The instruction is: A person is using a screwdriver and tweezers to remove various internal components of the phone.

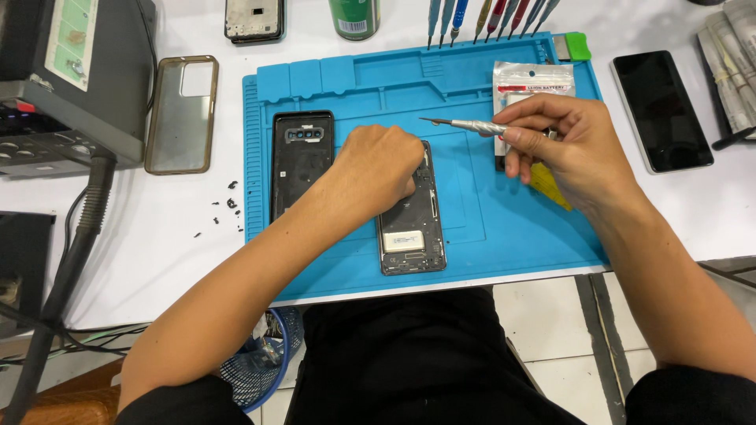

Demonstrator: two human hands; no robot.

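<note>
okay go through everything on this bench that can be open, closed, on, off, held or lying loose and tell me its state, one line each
opened phone: back off, insides showing, flat on the blue mat.
left hand: fist pressed on the opened phone's upper part.
right hand: gripping the screwdriver, tip in the air.
back cover: detached, lying on the mat.
clear case: empty, on the table.
black phone: screen dark.

This is a phone repair bench in a workshop. A blue silicone repair mat [504, 236] with moulded parts compartments covers the white surface [157, 267], a row of precision screwdrivers [488, 16] stands along its far edge, and a grey bench unit [71, 79] with a thick hose sits at the left. An opened phone [411, 228], its removed back cover [301, 161] and tiny loose bits [224, 206] lie about.
</note>
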